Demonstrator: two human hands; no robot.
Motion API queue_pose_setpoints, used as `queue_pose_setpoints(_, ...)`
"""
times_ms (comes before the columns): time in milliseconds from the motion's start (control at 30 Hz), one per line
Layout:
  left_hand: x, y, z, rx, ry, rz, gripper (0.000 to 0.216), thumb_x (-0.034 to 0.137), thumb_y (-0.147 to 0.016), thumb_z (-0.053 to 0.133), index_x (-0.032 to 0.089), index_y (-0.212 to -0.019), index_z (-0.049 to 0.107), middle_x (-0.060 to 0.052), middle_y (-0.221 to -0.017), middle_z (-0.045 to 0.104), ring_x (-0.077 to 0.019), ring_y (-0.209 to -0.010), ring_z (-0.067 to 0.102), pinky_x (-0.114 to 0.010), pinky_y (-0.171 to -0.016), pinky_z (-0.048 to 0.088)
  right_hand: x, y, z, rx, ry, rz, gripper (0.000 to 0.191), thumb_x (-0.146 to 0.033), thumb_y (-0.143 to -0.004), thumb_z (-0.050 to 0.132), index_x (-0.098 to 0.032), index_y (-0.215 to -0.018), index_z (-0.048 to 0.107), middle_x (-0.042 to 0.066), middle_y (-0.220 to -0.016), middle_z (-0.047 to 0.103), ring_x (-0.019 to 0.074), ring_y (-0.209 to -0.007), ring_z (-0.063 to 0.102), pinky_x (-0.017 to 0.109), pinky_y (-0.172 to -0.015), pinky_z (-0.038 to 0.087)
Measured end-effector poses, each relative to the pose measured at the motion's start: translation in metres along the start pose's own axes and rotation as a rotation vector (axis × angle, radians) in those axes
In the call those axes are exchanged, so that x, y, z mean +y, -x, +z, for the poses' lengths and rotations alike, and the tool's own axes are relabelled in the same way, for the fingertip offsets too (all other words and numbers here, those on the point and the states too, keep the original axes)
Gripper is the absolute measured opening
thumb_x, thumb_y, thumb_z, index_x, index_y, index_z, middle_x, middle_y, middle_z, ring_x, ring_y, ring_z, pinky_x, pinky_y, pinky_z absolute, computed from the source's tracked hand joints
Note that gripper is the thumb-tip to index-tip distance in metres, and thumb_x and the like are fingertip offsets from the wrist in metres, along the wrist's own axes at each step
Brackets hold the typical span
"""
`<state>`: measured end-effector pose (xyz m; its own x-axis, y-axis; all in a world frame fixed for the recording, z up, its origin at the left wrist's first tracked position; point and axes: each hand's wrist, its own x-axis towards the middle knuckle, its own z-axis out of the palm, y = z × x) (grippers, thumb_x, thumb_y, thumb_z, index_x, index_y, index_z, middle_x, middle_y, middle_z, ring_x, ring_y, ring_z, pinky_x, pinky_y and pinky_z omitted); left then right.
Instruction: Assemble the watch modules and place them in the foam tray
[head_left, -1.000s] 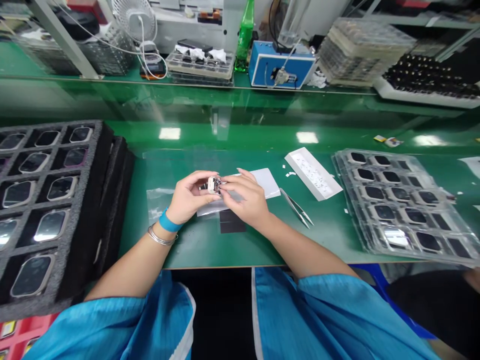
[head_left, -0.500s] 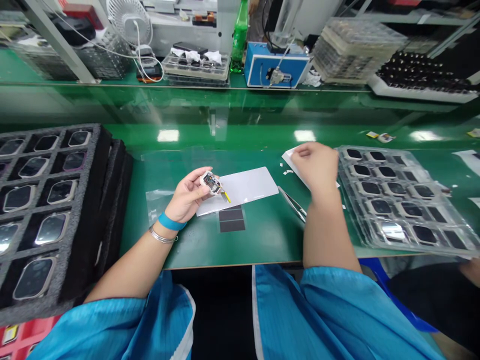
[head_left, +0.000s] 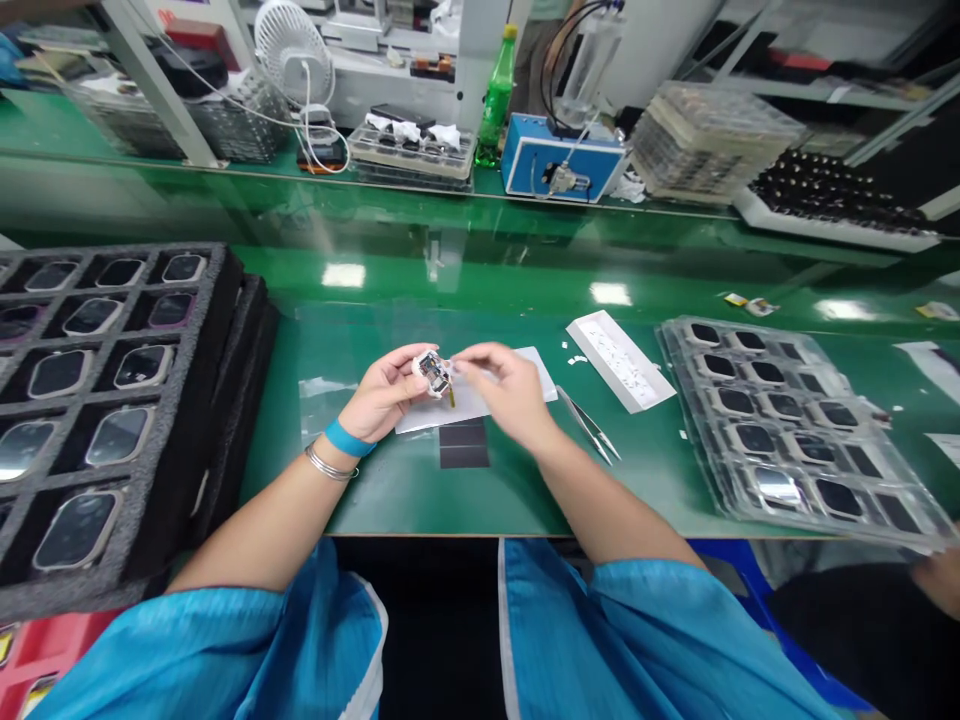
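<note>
From the head camera, the left hand (head_left: 382,393) and right hand (head_left: 506,385) are together above the mat, a little ahead of the person. The left hand cradles a small metal part (head_left: 433,373) between its fingers and thumb, with a yellow tab (head_left: 451,398) hanging from it at about 5 o'clock. The right fingertips (head_left: 459,364) are just beside the part, at its 3 o'clock. Whether they touch it or hold anything is too small to tell.

A blue wristband (head_left: 345,438) and a metal bangle (head_left: 326,465) circle the left wrist. Under the hands lies a white sheet (head_left: 521,375), with a clear bag (head_left: 321,400) at 9 o'clock and black pads (head_left: 463,445) at 6 o'clock. Tweezers (head_left: 589,425) lie at 4 o'clock, and a white strip tray (head_left: 619,360) sits at 2 o'clock.

The green mat's (head_left: 375,500) front edge (head_left: 420,535) runs below the hands, with blue sleeves (head_left: 442,620) past it. A foam tray (head_left: 225,330) of dark-windowed parts stands well apart at 9 o'clock, and a clear tray (head_left: 675,400) at 3 o'clock. Another person's hand (head_left: 937,580) shows at the lower right corner. A green bottle (head_left: 496,100) and a blue box (head_left: 562,165) stand on the far shelf.
</note>
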<state>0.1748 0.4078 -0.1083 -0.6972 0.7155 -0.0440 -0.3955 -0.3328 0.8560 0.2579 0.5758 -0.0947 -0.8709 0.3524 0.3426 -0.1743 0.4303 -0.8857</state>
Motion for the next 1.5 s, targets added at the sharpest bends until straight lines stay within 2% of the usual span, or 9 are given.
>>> queue_pose_setpoints(100, 0.0, -0.001, 0.0, 0.008, -0.012, 0.019, 0.05, 0.024, -0.057, 0.089, 0.018, -0.102, 0.069, -0.004, -0.091, 0.071, -0.0155, -0.079, 0.066, -0.028, -0.076, 0.055, -0.007, 0.016, 0.021, 0.0, -0.058, 0.031, 0.012, -0.03, -0.083, 0.062, -0.021, -0.084, 0.07, 0.002, -0.088, 0.075, 0.0165, -0.083, 0.071, 0.031, -0.081, 0.056)
queue_pose_setpoints(433, -0.003, -0.002, -0.004, -0.006, -0.106, 0.062, 0.051, 0.026, -0.056, 0.09, 0.018, -0.103, 0.07, -0.006, -0.095, 0.071, -0.0173, -0.083, 0.067, -0.032, -0.083, 0.054, -0.002, 0.016, 0.017, 0.033, -0.088, 0.077, 0.014, -0.033, -0.08, 0.064, -0.021, -0.082, 0.07, 0.003, -0.087, 0.076, 0.0176, -0.081, 0.072, 0.032, -0.08, 0.058)
queue_pose_setpoints(800, -0.006, -0.004, -0.001, 0.027, -0.131, 0.074, 0.048, 0.019, -0.054, 0.09, 0.017, -0.099, 0.072, -0.006, -0.092, 0.073, -0.0161, -0.081, 0.068, -0.028, -0.08, 0.056, 0.001, 0.016, 0.015, -0.008, 0.179, -0.099, 0.012, -0.027, -0.086, 0.057, -0.023, -0.083, 0.068, 0.003, -0.088, 0.075, 0.0167, -0.08, 0.07, 0.03, -0.078, 0.055)
queue_pose_setpoints(933, -0.004, -0.004, -0.001, 0.015, -0.051, 0.032, 0.047, 0.021, -0.056, 0.089, 0.019, -0.1, 0.072, -0.004, -0.09, 0.072, -0.0148, -0.079, 0.067, -0.027, -0.076, 0.056, 0.01, 0.008, 0.013, -0.122, -0.188, 0.101, 0.019, -0.036, -0.082, 0.065, -0.022, -0.095, 0.063, 0.004, -0.098, 0.073, 0.017, -0.092, 0.069, 0.033, -0.086, 0.055)
queue_pose_setpoints(1033, -0.002, -0.004, -0.004, 0.033, -0.007, 0.026, 0.047, 0.025, -0.058, 0.088, 0.018, -0.102, 0.071, -0.004, -0.092, 0.072, -0.0153, -0.079, 0.068, -0.026, -0.075, 0.056, 0.017, 0.001, 0.012, -0.371, -0.464, 0.3, 0.044, -0.032, -0.065, 0.08, -0.021, -0.102, 0.06, 0.004, -0.106, 0.072, 0.0164, -0.097, 0.068, 0.032, -0.087, 0.056)
queue_pose_setpoints(1100, 0.0, -0.005, -0.006, 0.053, 0.02, 0.028, 0.048, 0.026, -0.059, 0.088, 0.018, -0.102, 0.07, -0.005, -0.093, 0.073, -0.0169, -0.082, 0.069, -0.027, -0.076, 0.056, 0.018, -0.001, 0.01, -0.495, -0.518, 0.437, 0.046, -0.027, -0.058, 0.085, -0.018, -0.097, 0.063, 0.004, -0.097, 0.072, 0.0145, -0.086, 0.069, 0.03, -0.081, 0.057)
queue_pose_setpoints(1200, 0.002, -0.006, -0.008, 0.062, 0.089, 0.002, 0.045, 0.026, -0.061, 0.087, 0.017, -0.101, 0.069, -0.006, -0.093, 0.073, -0.0196, -0.086, 0.07, -0.031, -0.081, 0.057, 0.014, -0.005, 0.0, -0.535, -0.542, 0.578, 0.037, -0.031, -0.064, 0.083, -0.015, -0.093, 0.065, 0.003, -0.08, 0.072, 0.0107, -0.067, 0.067, 0.024, -0.067, 0.057)
queue_pose_setpoints(1333, 0.003, -0.005, -0.008, 0.055, 0.134, -0.065, 0.042, 0.022, -0.066, 0.083, 0.016, -0.103, 0.067, -0.007, -0.093, 0.073, -0.0205, -0.088, 0.071, -0.033, -0.081, 0.06, 0.005, -0.009, -0.017, -0.499, -0.578, 0.541, 0.034, -0.035, -0.072, 0.078, -0.017, -0.097, 0.064, 0.001, -0.071, 0.072, 0.0094, -0.057, 0.065, 0.02, -0.058, 0.055)
queue_pose_setpoints(1500, 0.002, -0.002, -0.005, 0.009, 0.138, -0.169, 0.044, 0.018, -0.066, 0.082, 0.018, -0.107, 0.066, -0.005, -0.092, 0.072, -0.019, -0.082, 0.071, -0.026, -0.067, 0.061, 0.0, -0.01, -0.027, -0.526, -0.77, 0.467, 0.031, -0.039, -0.071, 0.079, -0.018, -0.09, 0.065, 0.0, -0.069, 0.071, 0.0097, -0.058, 0.065, 0.021, -0.057, 0.054)
